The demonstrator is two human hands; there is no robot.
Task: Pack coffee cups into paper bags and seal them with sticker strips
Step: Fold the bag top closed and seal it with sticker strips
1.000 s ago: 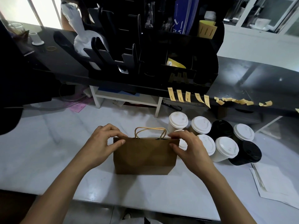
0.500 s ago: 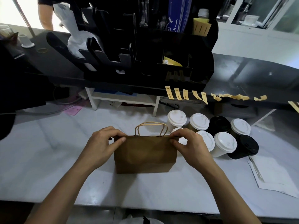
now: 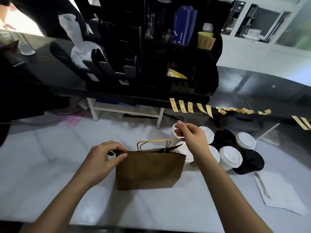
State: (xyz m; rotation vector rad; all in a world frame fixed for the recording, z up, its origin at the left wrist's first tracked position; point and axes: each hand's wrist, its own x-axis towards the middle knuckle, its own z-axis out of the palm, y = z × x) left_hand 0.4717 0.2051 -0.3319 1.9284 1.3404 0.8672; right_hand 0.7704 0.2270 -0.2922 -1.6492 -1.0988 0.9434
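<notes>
Beside the paper bag point(image 3: 149, 169) on the surface point(image 3: 42, 165), left hand point(image 3: 102, 158) fingers pinch its rim corner; right hand point(image 3: 191, 138) fingers curl empty over the white-lidded cups point(image 3: 230, 157) just behind. One-sided hold may let the bag tip or close

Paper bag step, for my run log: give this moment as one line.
left hand: pinches paper bag rim | right hand: off bag, over cups, fingers curled | sticker strips: on shelf edge
</notes>
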